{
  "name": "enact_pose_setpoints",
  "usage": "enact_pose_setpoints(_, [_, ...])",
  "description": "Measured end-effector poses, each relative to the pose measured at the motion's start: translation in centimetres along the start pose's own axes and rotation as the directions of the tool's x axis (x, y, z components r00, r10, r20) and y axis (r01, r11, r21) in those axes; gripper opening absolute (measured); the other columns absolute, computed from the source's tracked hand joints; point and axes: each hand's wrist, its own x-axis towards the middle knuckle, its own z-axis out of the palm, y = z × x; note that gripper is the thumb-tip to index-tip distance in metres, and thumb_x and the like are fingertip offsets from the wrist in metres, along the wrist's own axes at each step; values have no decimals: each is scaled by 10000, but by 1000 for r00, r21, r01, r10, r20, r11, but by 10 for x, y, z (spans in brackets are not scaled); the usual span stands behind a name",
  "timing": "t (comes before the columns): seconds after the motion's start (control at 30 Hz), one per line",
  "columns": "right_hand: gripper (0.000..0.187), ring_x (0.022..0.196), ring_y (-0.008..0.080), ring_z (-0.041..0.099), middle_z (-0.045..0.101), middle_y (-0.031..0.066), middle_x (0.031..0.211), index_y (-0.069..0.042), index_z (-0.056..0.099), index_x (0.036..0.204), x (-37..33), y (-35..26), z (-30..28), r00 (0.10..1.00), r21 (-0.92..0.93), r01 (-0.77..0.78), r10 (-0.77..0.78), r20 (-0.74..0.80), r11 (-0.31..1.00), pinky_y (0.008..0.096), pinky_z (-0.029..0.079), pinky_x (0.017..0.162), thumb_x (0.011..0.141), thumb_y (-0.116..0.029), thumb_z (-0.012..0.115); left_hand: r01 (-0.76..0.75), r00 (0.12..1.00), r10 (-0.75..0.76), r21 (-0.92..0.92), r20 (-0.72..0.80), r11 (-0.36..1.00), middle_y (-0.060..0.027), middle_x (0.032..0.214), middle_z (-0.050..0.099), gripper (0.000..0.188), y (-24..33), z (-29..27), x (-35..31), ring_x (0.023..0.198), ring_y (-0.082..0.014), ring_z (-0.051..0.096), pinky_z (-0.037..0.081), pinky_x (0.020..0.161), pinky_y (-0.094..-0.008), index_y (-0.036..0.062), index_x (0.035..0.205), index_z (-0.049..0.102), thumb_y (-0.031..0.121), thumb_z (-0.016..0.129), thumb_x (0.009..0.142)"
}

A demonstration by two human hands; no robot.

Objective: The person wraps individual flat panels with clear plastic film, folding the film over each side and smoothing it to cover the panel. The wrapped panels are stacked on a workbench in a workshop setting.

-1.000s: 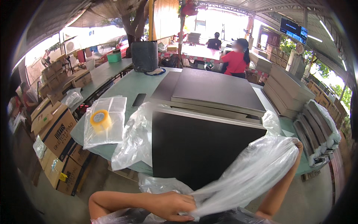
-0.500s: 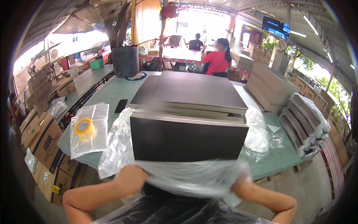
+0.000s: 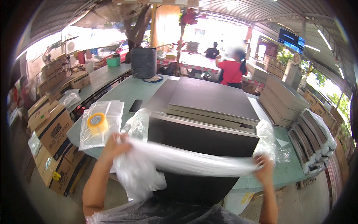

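Observation:
A clear plastic sheet (image 3: 194,159) is bunched into a band and stretched between my two hands. My left hand (image 3: 117,145) is closed on one end, with a loose fold hanging below it. At the other end my right hand (image 3: 264,168) grips the plastic, fingers bent. Behind the band a black board (image 3: 197,135) slants down from the table edge toward me, its lower part showing under the plastic. Dark grey boards (image 3: 212,95) lie stacked on the table just beyond. Crumpled clear plastic (image 3: 138,125) sticks out at both sides of the black board.
A tape roll (image 3: 97,122) rests on flat plastic bags (image 3: 112,130) on the green table (image 3: 119,91), near a phone (image 3: 136,106). Grey board stacks (image 3: 283,100) and wrapped bundles (image 3: 311,138) stand right. Cartons (image 3: 56,127) are at left. A person in red (image 3: 232,71) works beyond.
Both hands have risen and spread apart, drawing the plastic into a tighter band across the black board. The view has shifted, so the table sits farther right and lower.

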Motion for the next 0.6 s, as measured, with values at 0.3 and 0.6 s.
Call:
enact_pose_setpoints(0.3, [640, 1038, 289, 420, 437, 149, 1120, -65, 489, 1103, 17, -30, 56, 948, -356, 311, -261, 182, 881, 330, 375, 847, 525, 203, 420, -547, 782, 581, 697, 227, 463, -136, 1084, 471, 660, 36, 36, 31, 828, -291, 525, 444, 670, -361, 155, 1190, 397, -110, 449, 588])
enact_pose_setpoints(0.6, [433, 802, 195, 496, 525, 97, 891, -71, 596, 972, -21, -30, -9, 919, -277, 394, -382, 96, 877, 279, 409, 661, 572, 90, 549, -679, 576, 794, 655, 194, 333, -111, 956, 509, 442, 23, 21, -23, 734, -200, 555, 473, 566, -276, 101, 1037, 573, -73, 553, 631])
